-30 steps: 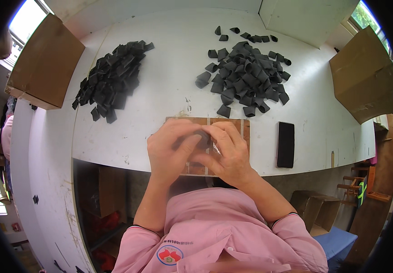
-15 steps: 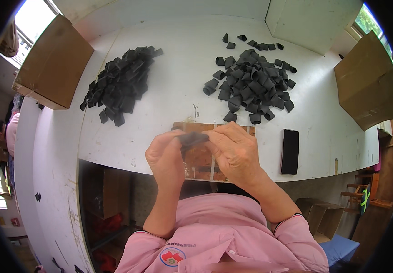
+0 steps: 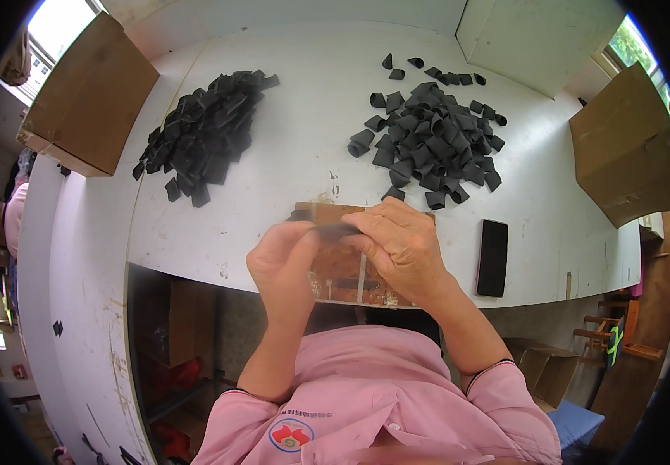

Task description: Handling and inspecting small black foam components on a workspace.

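- The left hand (image 3: 279,256) comes in from the lower left with its thumb and forefinger pinched together, no gap showing between them, on the left end of a dark piece (image 3: 335,232)
- The right hand (image 3: 404,244) faces it, its thumb below and its fingers bent over the right end of the same piece, closed on it; the exact placing of the fingertips is hidden
- The dark piece stretches between the two hands, over the upper part of a brown board (image 3: 344,265), and is too blurred to tell whether it is flat or curled
- The board lies at the near edge of a white table (image 3: 304,116), with pale strips running across its surface
- Beyond the board to the left, a heap of flat dark pieces (image 3: 207,132) lies loosely stacked
- Beyond it to the right, a heap of curled dark pieces (image 3: 432,143) spreads out, many with open, tube-like ends; a few more lie in a loose row behind it
- A black phone (image 3: 493,260) lies on the table to the right of the board, near the right hand but apart from it
- A cardboard box (image 3: 91,93) stands at the far left, and a second carton (image 3: 621,147) at the far right
- The person wears a pink shirt (image 3: 366,380) with short sleeves
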Demonstrator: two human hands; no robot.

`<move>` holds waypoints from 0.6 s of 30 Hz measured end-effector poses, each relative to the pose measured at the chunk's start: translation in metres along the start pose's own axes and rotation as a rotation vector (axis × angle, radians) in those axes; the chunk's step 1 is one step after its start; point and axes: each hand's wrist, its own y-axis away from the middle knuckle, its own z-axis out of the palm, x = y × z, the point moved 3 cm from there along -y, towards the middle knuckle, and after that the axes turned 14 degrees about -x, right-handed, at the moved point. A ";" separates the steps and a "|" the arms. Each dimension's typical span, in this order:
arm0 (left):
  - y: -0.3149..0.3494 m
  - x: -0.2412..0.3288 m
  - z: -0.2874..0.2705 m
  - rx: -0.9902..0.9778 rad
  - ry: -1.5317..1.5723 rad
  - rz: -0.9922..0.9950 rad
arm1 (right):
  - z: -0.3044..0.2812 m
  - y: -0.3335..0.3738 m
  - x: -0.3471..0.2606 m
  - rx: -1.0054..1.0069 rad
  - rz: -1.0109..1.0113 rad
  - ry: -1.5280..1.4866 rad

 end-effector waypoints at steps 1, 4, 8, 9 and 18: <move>0.000 -0.001 -0.001 0.001 0.085 -0.023 | -0.001 -0.002 -0.004 -0.003 -0.039 0.125; -0.001 -0.005 -0.002 -0.033 0.255 -0.022 | -0.001 -0.005 -0.003 -0.016 -0.095 0.159; 0.001 -0.007 0.002 -0.082 0.008 -0.008 | 0.010 0.005 0.014 -0.072 -0.062 0.074; -0.003 -0.003 0.009 -0.127 0.013 0.104 | 0.011 0.008 0.017 -0.047 -0.062 0.043; -0.008 0.007 0.012 -0.251 -0.357 0.259 | 0.004 0.007 0.001 0.104 -0.033 0.037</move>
